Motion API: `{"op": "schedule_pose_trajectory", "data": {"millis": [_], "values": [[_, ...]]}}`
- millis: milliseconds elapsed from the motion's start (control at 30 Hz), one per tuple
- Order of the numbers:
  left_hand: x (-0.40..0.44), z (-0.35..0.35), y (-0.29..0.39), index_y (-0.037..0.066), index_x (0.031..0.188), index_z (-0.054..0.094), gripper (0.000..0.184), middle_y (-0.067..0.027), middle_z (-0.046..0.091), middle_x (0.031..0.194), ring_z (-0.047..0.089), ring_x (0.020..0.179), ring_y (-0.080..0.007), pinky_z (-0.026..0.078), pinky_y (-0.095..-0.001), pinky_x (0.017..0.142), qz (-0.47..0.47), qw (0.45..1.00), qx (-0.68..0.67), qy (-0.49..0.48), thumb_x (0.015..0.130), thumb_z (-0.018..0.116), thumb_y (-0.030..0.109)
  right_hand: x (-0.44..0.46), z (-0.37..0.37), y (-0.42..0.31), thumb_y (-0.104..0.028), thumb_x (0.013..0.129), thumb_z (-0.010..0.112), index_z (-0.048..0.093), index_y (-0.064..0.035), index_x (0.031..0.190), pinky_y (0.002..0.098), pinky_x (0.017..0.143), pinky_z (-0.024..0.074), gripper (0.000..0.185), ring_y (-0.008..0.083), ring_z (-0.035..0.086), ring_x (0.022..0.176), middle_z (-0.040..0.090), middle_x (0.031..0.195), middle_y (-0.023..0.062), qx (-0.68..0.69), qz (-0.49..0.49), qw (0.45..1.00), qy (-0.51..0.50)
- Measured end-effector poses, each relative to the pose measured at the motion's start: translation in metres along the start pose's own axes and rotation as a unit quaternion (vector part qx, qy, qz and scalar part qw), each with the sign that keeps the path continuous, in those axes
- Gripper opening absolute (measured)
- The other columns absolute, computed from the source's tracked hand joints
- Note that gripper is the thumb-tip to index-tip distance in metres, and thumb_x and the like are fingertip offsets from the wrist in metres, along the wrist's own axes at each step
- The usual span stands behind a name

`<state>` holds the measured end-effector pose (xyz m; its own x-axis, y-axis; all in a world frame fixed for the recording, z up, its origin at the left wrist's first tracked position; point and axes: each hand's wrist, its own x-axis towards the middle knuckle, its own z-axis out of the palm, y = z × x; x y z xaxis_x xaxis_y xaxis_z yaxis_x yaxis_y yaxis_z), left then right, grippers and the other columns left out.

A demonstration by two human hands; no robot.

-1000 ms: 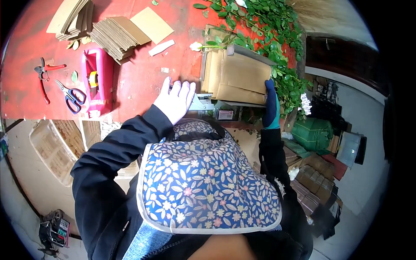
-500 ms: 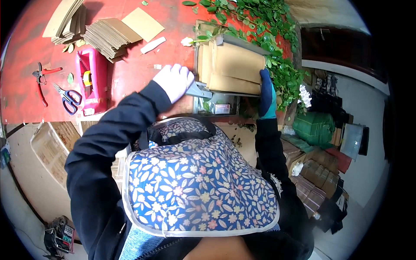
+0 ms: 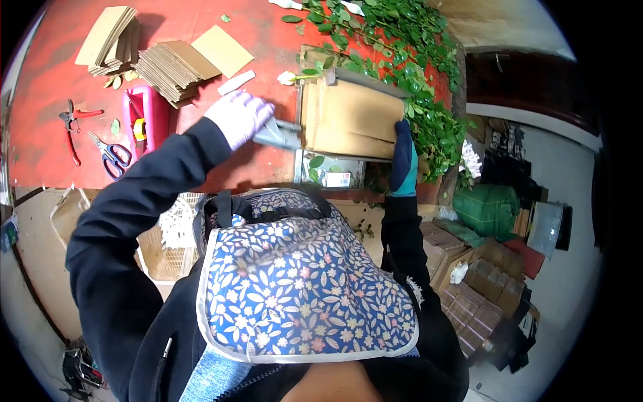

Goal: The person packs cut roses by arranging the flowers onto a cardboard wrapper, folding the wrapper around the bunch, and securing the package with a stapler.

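Note:
In a light glove, my left hand [image 3: 239, 118] is closed round a grey metal handle [image 3: 278, 134] at the left side of a metal frame. Brown cardboard [image 3: 351, 117] lies in that frame, at the table's front edge. My right hand [image 3: 404, 161], in a dark blue and teal glove, rests against the cardboard's right edge; most of its fingers are hidden. A white rose [image 3: 287, 78] lies with its stem across the frame's back left corner. Below the cardboard is a small white box [image 3: 336, 179].
Leafy stems [image 3: 425, 94] cover the table's right side. On the red table [image 3: 47, 147] are a cardboard stack [image 3: 174, 70], a pink tape dispenser [image 3: 155, 117], scissors [image 3: 112, 155] and red pruners [image 3: 72, 130]. Baskets [image 3: 164, 258] stand below the table edge.
My left hand has moved left, away from the cardboard, pulling the grey handle outward. My right hand stays at the cardboard's right edge. The whole view has shifted slightly.

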<state>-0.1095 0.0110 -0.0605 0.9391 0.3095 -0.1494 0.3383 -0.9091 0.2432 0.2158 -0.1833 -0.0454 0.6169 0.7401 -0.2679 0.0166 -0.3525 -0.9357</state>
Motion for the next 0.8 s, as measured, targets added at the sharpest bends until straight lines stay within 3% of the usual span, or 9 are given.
{"op": "schedule_pose_trajectory", "data": {"millis": [33, 100, 167, 233, 300, 433, 500, 567, 800], "values": [[-0.002, -0.002, -0.018, 0.006, 0.117, 0.059, 0.035, -0.0141, 0.064, 0.111, 0.060, 0.111, -0.0292, 0.047, -0.0402, 0.095, -0.002, 0.997, 0.014, 0.078, 0.083, 0.058, 0.012, -0.002, -0.001, 0.002, -0.020, 0.102, 0.048, 0.049, 0.0034, 0.137, 0.0322, 0.110, 0.0337, 0.042, 0.0181, 0.047, 0.126, 0.051, 0.138, 0.0098, -0.018, -0.016, 1.000, 0.001], [0.000, -0.004, -0.039, 0.007, 0.104, 0.059, 0.026, -0.0146, 0.066, 0.094, 0.064, 0.098, -0.0319, 0.051, -0.0421, 0.085, -0.081, 0.974, -0.202, 0.064, 0.078, 0.065, 0.012, -0.006, -0.003, 0.005, -0.017, 0.102, 0.048, 0.049, 0.0036, 0.137, 0.0334, 0.111, 0.0323, 0.041, 0.0196, 0.046, 0.128, 0.050, 0.139, 0.0109, -0.070, -0.058, 0.996, 0.004], [0.026, -0.016, -0.058, 0.008, 0.111, 0.062, 0.047, -0.0176, 0.068, 0.090, 0.066, 0.090, -0.0371, 0.052, -0.0422, 0.080, -0.171, 0.925, -0.325, -0.099, 0.069, 0.077, 0.021, -0.008, -0.013, 0.008, -0.015, 0.101, 0.047, 0.049, 0.0037, 0.136, 0.0345, 0.112, 0.0309, 0.039, 0.0210, 0.044, 0.130, 0.049, 0.141, 0.0120, -0.123, -0.098, 0.988, 0.006], [0.045, -0.038, -0.060, 0.005, 0.105, 0.067, 0.045, -0.0150, 0.070, 0.089, 0.068, 0.085, -0.0265, 0.053, -0.0376, 0.077, -0.204, 0.908, -0.314, -0.190, 0.066, 0.082, 0.022, -0.012, -0.020, 0.013, -0.012, 0.101, 0.047, 0.049, 0.0039, 0.136, 0.0357, 0.113, 0.0295, 0.038, 0.0224, 0.043, 0.132, 0.048, 0.142, 0.0130, -0.172, -0.138, 0.975, 0.016], [0.056, -0.025, -0.068, 0.004, 0.106, 0.067, 0.048, -0.0114, 0.071, 0.090, 0.069, 0.083, -0.0235, 0.054, -0.0364, 0.075, -0.150, 0.901, -0.358, -0.194, 0.066, 0.085, 0.022, -0.019, -0.024, 0.016, -0.009, 0.101, 0.046, 0.050, 0.0040, 0.135, 0.0368, 0.114, 0.0281, 0.037, 0.0239, 0.042, 0.134, 0.047, 0.144, 0.0141, -0.196, -0.158, 0.968, 0.019], [0.068, -0.014, -0.075, -0.001, 0.104, 0.065, 0.035, -0.0125, 0.071, 0.088, 0.070, 0.072, -0.0226, 0.060, -0.0386, 0.066, -0.206, 0.666, -0.638, -0.327, 0.076, 0.081, 0.011, -0.041, -0.021, 0.004, -0.014, 0.102, 0.046, 0.045, 0.0016, 0.141, 0.0387, 0.117, 0.0244, 0.041, 0.0260, 0.036, 0.139, 0.039, 0.151, 0.0151, -0.207, -0.164, 0.964, 0.014], [0.070, -0.022, -0.080, -0.002, 0.108, 0.061, 0.034, -0.0141, 0.071, 0.091, 0.071, 0.078, -0.0253, 0.061, -0.0422, 0.071, -0.205, 0.673, -0.619, -0.348, 0.080, 0.077, 0.007, -0.055, -0.014, -0.007, -0.011, 0.102, 0.045, 0.047, 0.0004, 0.139, 0.0398, 0.118, 0.0236, 0.040, 0.0275, 0.035, 0.141, 0.038, 0.151, 0.0163, -0.201, -0.168, 0.965, 0.023], [0.066, -0.024, -0.091, -0.002, 0.114, 0.059, 0.037, -0.0158, 0.071, 0.096, 0.071, 0.083, -0.0263, 0.061, -0.0417, 0.074, -0.165, 0.614, -0.654, -0.410, 0.082, 0.075, 0.008, -0.068, -0.009, -0.020, -0.010, 0.101, 0.045, 0.048, -0.0004, 0.139, 0.0401, 0.118, 0.0232, 0.039, 0.0283, 0.033, 0.142, 0.037, 0.152, 0.0168, -0.200, -0.136, 0.970, 0.035], [0.052, -0.053, -0.084, -0.002, 0.126, 0.051, 0.050, -0.0191, 0.069, 0.108, 0.071, 0.091, -0.0279, 0.060, -0.0426, 0.078, -0.152, 0.599, -0.640, -0.457, 0.084, 0.074, 0.013, -0.099, -0.004, -0.042, -0.010, 0.101, 0.045, 0.048, -0.0018, 0.139, 0.0403, 0.117, 0.0235, 0.039, 0.0285, 0.030, 0.143, 0.033, 0.154, 0.0176, -0.172, -0.105, 0.979, 0.039]]}}
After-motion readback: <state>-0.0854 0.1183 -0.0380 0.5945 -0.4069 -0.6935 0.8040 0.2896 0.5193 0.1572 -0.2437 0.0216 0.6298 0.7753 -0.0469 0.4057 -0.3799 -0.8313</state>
